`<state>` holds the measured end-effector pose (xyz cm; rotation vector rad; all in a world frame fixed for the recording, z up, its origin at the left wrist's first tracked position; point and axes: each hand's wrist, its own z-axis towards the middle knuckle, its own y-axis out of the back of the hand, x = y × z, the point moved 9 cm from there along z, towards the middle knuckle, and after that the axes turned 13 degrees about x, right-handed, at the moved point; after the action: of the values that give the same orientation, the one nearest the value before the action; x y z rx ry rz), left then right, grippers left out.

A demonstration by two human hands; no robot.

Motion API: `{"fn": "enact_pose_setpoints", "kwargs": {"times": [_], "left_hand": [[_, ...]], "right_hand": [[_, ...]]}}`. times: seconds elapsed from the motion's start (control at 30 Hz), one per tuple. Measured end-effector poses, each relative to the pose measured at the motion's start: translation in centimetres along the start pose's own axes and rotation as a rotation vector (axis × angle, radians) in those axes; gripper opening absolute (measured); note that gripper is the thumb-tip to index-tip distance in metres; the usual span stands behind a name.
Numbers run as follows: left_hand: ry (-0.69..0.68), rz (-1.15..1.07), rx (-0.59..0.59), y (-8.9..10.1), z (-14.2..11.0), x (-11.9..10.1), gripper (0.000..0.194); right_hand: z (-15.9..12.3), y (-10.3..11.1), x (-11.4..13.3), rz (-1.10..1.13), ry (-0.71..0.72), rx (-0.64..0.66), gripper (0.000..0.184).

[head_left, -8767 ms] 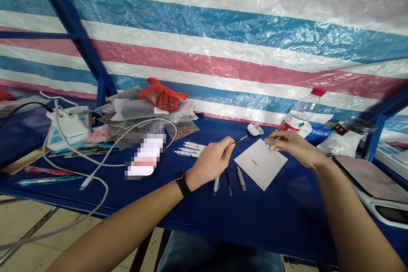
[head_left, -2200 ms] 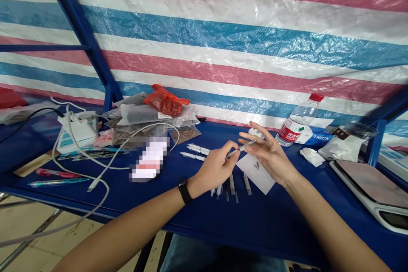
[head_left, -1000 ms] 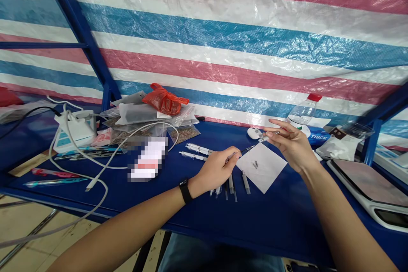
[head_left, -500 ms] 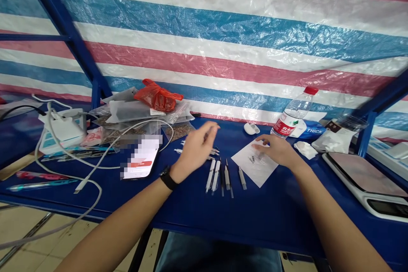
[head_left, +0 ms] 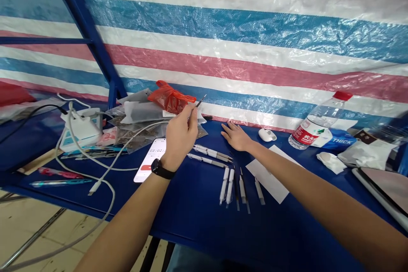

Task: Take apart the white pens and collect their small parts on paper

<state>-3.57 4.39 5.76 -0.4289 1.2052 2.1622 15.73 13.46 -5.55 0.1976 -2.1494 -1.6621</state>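
My left hand (head_left: 180, 136) is raised above the table's back edge, pinching a thin dark pointed tool (head_left: 198, 104) whose tip sticks up past the fingers. A black wristwatch (head_left: 162, 169) sits on that wrist. My right hand (head_left: 235, 136) lies flat on the blue table (head_left: 197, 216), fingers spread and holding nothing. Just to its right is a white paper sheet (head_left: 267, 178), partly under my right forearm. Several white tubes with dark tips (head_left: 227, 185) lie in a loose row below that hand, and two more (head_left: 210, 154) lie crosswise near it.
A phone showing a timer (head_left: 149, 160) lies beside plastic bags and a red bag (head_left: 170, 97) at the back. A charger with white cables (head_left: 81, 129) is on the left. A water bottle (head_left: 314, 127), white case (head_left: 267, 134) and tissue (head_left: 331, 162) stand to the right.
My left hand has risen and moved toward the back, with the pointed tool showing in its fingers. My right hand has slid off the paper sheet onto the table to its left.
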Motion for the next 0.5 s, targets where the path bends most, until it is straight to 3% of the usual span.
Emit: {"fn": "enact_pose_setpoints", "kwargs": {"times": [0.17, 0.3, 0.5], "left_hand": [[0.001, 0.017, 0.069, -0.5, -0.1, -0.3, 0.032], [-0.016, 0.008, 0.088, -0.9, 0.0, -0.4, 0.030], [0.015, 0.047, 0.109, -1.5, 0.1, 0.1, 0.029]], "right_hand": [[-3.4, -1.4, 0.0, 0.010, 0.067, 0.049, 0.071], [-5.2, -1.7, 0.5, 0.036, 0.121, 0.031, 0.064], [-5.7, 2.5, -0.3, 0.136, 0.159, -0.020, 0.048]]}}
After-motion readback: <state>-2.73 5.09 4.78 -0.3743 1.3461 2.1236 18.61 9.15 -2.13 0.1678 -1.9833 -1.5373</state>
